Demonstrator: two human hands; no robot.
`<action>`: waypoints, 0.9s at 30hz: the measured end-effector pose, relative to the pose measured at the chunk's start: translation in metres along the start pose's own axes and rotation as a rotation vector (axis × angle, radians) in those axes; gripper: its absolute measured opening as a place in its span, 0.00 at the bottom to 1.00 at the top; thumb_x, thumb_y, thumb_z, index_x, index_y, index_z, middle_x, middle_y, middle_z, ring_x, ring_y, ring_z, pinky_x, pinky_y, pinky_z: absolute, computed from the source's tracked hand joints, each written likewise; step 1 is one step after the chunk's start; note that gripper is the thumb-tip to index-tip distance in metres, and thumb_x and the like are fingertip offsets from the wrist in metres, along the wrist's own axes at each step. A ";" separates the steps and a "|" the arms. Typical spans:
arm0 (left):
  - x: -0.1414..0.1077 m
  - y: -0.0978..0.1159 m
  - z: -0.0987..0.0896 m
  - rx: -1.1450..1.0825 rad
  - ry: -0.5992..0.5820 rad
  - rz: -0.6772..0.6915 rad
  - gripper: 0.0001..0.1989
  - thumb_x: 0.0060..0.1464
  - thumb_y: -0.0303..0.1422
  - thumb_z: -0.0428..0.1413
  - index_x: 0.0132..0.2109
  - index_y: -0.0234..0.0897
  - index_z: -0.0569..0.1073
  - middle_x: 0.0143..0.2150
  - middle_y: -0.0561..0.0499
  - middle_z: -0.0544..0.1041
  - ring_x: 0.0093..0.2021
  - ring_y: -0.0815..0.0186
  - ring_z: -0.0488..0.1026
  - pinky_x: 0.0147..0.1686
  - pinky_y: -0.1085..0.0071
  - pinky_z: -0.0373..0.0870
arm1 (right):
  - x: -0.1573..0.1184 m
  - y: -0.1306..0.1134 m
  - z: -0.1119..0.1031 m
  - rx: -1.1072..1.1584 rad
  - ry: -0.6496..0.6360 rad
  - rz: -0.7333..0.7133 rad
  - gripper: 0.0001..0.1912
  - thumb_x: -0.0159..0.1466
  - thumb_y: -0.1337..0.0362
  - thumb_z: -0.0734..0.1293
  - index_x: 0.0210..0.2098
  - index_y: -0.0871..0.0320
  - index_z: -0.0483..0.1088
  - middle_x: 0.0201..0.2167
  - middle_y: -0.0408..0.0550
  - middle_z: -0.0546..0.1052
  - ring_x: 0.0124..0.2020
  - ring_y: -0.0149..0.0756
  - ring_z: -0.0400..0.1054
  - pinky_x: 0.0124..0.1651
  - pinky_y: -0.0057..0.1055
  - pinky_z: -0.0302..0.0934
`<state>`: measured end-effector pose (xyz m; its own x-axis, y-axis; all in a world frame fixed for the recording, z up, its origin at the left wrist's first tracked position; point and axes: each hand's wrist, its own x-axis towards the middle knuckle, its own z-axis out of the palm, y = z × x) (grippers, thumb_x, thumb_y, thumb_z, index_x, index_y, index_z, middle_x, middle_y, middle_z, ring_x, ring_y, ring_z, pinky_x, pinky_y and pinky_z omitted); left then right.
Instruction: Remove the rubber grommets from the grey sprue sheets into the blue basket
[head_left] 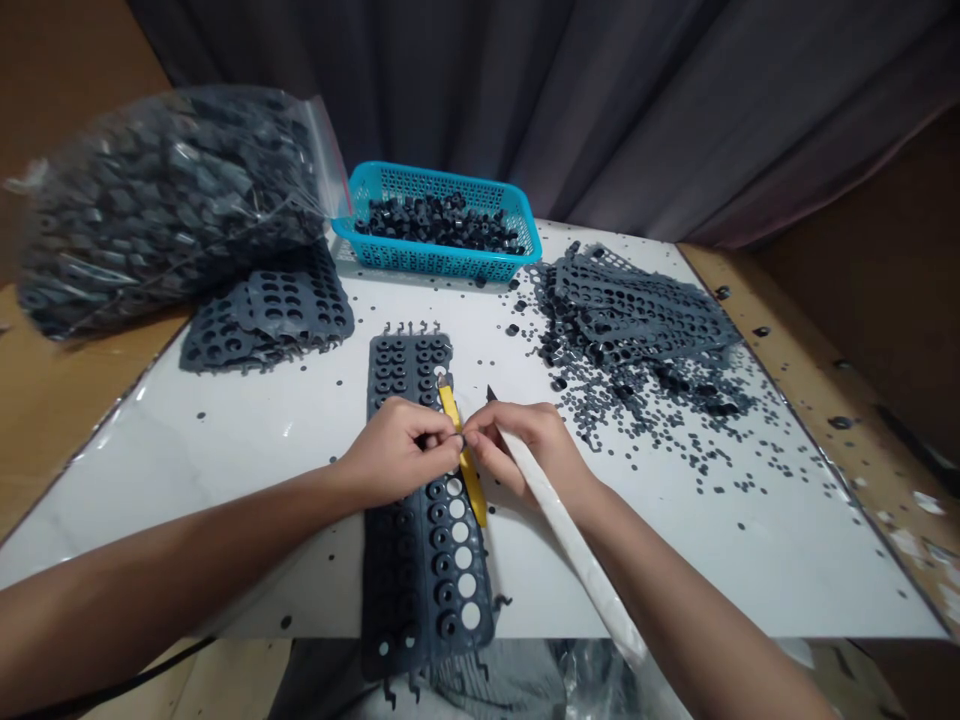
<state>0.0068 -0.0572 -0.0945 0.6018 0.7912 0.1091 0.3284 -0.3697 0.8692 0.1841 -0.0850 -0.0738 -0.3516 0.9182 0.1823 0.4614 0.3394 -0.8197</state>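
Observation:
My left hand [396,455] is closed, its thumb and forefinger pinching a small dark rubber piece [461,439]. Against that same piece rest the fingertips of my right hand [544,455]. A long white-handled tool [566,535] with a pointed dark tip is tucked in my right hand, slanting down toward the forearm. Under both hands lies a dark grey rubber sheet [420,560] of moulded round parts, with a row of open holes along its right side. Across that edge rests a yellow tool [474,490] with a metal tip, partly hidden by my fingers.
A blue basket [442,262] of small black parts stands behind the sheet. At left, a clear bag [172,200] full of dark parts rests by folded rubber sheets [277,310]. On the right are stacked punched sheets [637,300] and scattered black bits [675,420] on the white table [247,480].

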 end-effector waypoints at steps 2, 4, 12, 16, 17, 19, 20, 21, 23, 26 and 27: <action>0.000 -0.001 0.000 0.005 -0.003 -0.003 0.15 0.47 0.26 0.50 0.16 0.35 0.57 0.15 0.59 0.55 0.19 0.76 0.54 0.21 0.78 0.52 | 0.000 0.000 0.000 -0.023 -0.010 -0.017 0.06 0.58 0.68 0.62 0.29 0.61 0.71 0.17 0.41 0.70 0.18 0.25 0.62 0.25 0.21 0.56; 0.000 -0.001 0.001 0.008 -0.009 -0.008 0.14 0.47 0.26 0.50 0.16 0.35 0.57 0.15 0.59 0.55 0.19 0.76 0.54 0.22 0.77 0.52 | 0.000 -0.001 0.000 -0.056 -0.012 -0.032 0.06 0.59 0.69 0.62 0.28 0.60 0.71 0.17 0.40 0.70 0.18 0.25 0.61 0.26 0.21 0.56; 0.000 0.001 0.001 0.028 -0.030 -0.022 0.14 0.47 0.27 0.49 0.16 0.34 0.60 0.16 0.58 0.58 0.19 0.75 0.56 0.22 0.77 0.54 | 0.000 0.000 0.001 -0.183 0.008 -0.150 0.05 0.58 0.70 0.61 0.28 0.60 0.69 0.18 0.41 0.70 0.21 0.27 0.62 0.31 0.25 0.59; -0.001 0.003 0.001 0.043 -0.017 -0.072 0.09 0.49 0.29 0.50 0.22 0.34 0.68 0.19 0.57 0.64 0.21 0.74 0.61 0.23 0.77 0.57 | -0.001 0.001 0.002 -0.228 0.064 -0.177 0.04 0.58 0.70 0.62 0.28 0.59 0.68 0.18 0.40 0.69 0.21 0.28 0.62 0.32 0.26 0.59; -0.001 0.004 0.002 0.045 -0.003 -0.078 0.08 0.49 0.29 0.51 0.25 0.34 0.70 0.20 0.57 0.65 0.21 0.74 0.61 0.22 0.78 0.58 | -0.001 0.001 0.002 -0.239 0.077 -0.177 0.04 0.57 0.70 0.61 0.28 0.59 0.68 0.18 0.40 0.69 0.21 0.28 0.62 0.32 0.26 0.59; -0.001 0.005 0.002 0.048 0.040 -0.072 0.06 0.49 0.29 0.51 0.31 0.34 0.73 0.21 0.57 0.67 0.21 0.74 0.61 0.22 0.78 0.59 | -0.001 0.002 0.003 -0.257 0.094 -0.177 0.04 0.57 0.71 0.61 0.28 0.58 0.67 0.18 0.40 0.69 0.21 0.28 0.62 0.33 0.27 0.59; -0.001 0.005 0.003 0.050 0.062 -0.062 0.07 0.49 0.29 0.52 0.33 0.34 0.74 0.22 0.57 0.68 0.21 0.74 0.61 0.22 0.78 0.59 | -0.001 0.002 0.004 -0.268 0.101 -0.177 0.04 0.57 0.71 0.61 0.28 0.58 0.66 0.19 0.40 0.69 0.22 0.28 0.62 0.33 0.27 0.59; -0.002 0.005 0.003 0.052 0.082 -0.052 0.07 0.49 0.29 0.52 0.33 0.34 0.74 0.22 0.56 0.69 0.20 0.74 0.62 0.22 0.78 0.60 | -0.001 0.002 0.004 -0.279 0.108 -0.178 0.04 0.57 0.71 0.61 0.28 0.58 0.66 0.19 0.40 0.69 0.22 0.28 0.62 0.33 0.27 0.59; -0.002 0.005 0.004 0.061 0.104 -0.037 0.07 0.50 0.29 0.52 0.32 0.34 0.74 0.22 0.55 0.70 0.21 0.74 0.63 0.22 0.78 0.61 | -0.002 0.002 0.005 -0.299 0.121 -0.181 0.04 0.57 0.71 0.61 0.28 0.58 0.66 0.19 0.41 0.69 0.22 0.28 0.62 0.33 0.27 0.59; -0.003 0.004 0.005 0.078 0.118 -0.028 0.08 0.50 0.29 0.52 0.27 0.34 0.73 0.21 0.55 0.70 0.20 0.74 0.64 0.23 0.78 0.61 | -0.002 0.003 0.006 -0.336 0.128 -0.185 0.04 0.58 0.71 0.61 0.28 0.59 0.66 0.19 0.41 0.69 0.21 0.29 0.62 0.33 0.28 0.59; -0.003 0.004 0.005 0.086 0.123 -0.023 0.08 0.50 0.29 0.52 0.26 0.34 0.72 0.20 0.56 0.70 0.20 0.74 0.64 0.22 0.79 0.61 | -0.002 0.003 0.007 -0.352 0.128 -0.187 0.04 0.58 0.70 0.61 0.28 0.59 0.66 0.19 0.41 0.69 0.21 0.29 0.62 0.33 0.28 0.59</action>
<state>0.0103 -0.0635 -0.0938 0.5014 0.8516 0.1529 0.4052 -0.3873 0.8281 0.1809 -0.0873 -0.0801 -0.3617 0.8447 0.3946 0.6572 0.5312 -0.5347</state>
